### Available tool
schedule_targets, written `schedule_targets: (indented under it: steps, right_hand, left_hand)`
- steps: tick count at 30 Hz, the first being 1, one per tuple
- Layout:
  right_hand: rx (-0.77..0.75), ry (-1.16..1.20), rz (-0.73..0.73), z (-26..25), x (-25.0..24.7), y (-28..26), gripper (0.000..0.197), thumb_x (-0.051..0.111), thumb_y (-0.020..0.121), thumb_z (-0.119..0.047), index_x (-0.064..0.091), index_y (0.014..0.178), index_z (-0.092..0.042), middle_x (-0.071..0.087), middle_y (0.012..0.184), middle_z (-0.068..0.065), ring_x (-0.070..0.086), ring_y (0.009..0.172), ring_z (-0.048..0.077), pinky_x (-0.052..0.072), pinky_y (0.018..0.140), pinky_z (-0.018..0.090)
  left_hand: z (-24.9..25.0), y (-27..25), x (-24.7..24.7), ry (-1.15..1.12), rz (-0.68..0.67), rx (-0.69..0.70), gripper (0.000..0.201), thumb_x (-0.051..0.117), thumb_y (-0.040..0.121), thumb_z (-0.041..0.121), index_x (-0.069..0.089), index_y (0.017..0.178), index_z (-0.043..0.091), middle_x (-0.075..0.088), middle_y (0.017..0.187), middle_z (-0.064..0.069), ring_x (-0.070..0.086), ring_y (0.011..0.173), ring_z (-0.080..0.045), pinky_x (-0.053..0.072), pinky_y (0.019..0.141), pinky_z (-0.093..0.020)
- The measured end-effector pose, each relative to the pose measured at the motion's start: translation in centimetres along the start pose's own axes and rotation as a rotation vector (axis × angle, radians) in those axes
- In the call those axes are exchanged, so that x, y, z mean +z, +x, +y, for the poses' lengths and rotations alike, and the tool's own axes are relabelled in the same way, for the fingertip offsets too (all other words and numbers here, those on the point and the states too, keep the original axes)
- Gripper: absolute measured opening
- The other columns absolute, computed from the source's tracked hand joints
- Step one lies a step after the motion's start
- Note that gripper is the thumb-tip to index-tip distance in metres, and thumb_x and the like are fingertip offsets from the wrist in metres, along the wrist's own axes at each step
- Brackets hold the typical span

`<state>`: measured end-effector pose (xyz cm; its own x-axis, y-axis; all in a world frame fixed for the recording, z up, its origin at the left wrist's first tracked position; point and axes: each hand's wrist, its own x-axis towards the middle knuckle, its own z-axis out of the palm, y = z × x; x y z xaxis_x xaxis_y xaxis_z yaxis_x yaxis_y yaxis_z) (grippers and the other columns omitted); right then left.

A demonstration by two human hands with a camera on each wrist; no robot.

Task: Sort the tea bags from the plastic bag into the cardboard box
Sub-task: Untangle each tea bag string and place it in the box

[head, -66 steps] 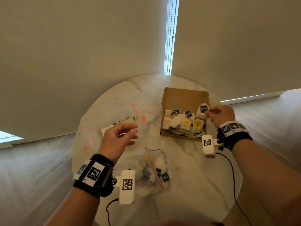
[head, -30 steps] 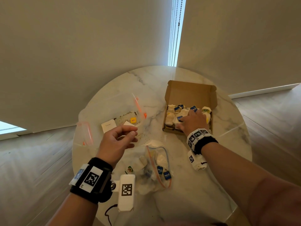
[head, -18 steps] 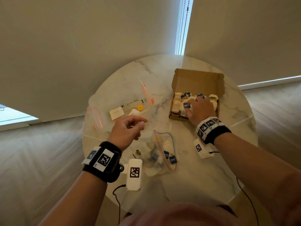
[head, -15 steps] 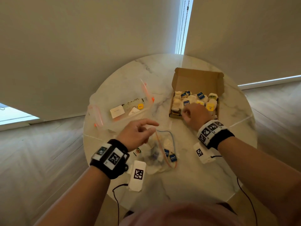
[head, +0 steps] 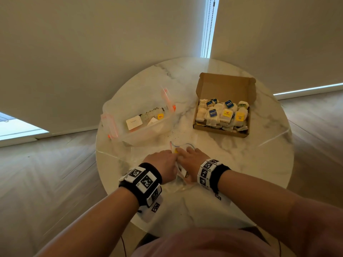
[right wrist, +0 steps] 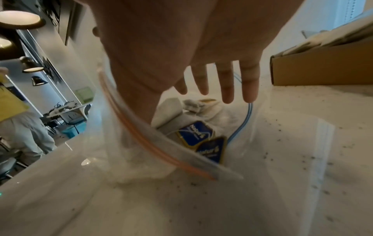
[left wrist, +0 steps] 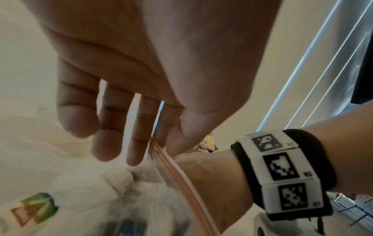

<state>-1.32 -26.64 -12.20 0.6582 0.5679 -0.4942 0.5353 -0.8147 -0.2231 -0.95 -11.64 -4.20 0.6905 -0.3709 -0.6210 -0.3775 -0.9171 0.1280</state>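
Both hands moved onto zip bag (head: 182, 179): left hand (head: 161, 165) pinches its rim, right hand (head: 189, 161) reaches inside, fingers spread, holding nothing.

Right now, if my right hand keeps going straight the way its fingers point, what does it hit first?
Most likely the tea bags inside the plastic bag; the right hand points into its open mouth. Depth is hard to judge.
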Motion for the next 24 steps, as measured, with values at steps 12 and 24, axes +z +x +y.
schedule_targets:
  steps: [12, 24]
  right_hand:
    - [0.045, 0.115, -0.113, -0.3, -0.7, 1.7, 0.046, 0.062, 0.088, -0.032, 0.052, 0.128, -0.011, 0.033, 0.137, 0.016, 0.045, 0.115, 0.038, 0.045, 0.085, 0.042]
    - [0.135, 0.373, 0.057, 1.6, 0.0, 0.3, 0.027, 0.057, 0.090, -0.026, 0.059, 0.116, -0.017, 0.053, 0.109, 0.010, 0.056, 0.099, 0.032, 0.045, 0.077, 0.032]
  left_hand:
    - [-0.6, 0.4, 0.4, -0.042, 0.015, -0.014, 0.034, 0.042, 0.096, 0.034, 0.058, 0.122, 0.019, 0.056, 0.119, -0.001, 0.058, 0.106, -0.024, 0.051, 0.083, -0.040]
    - [-0.3, 1.2, 0.5, -0.036, 0.005, -0.031, 0.036, 0.040, 0.097, 0.036, 0.060, 0.120, 0.017, 0.056, 0.118, -0.002, 0.059, 0.105, -0.025, 0.048, 0.081, -0.038]
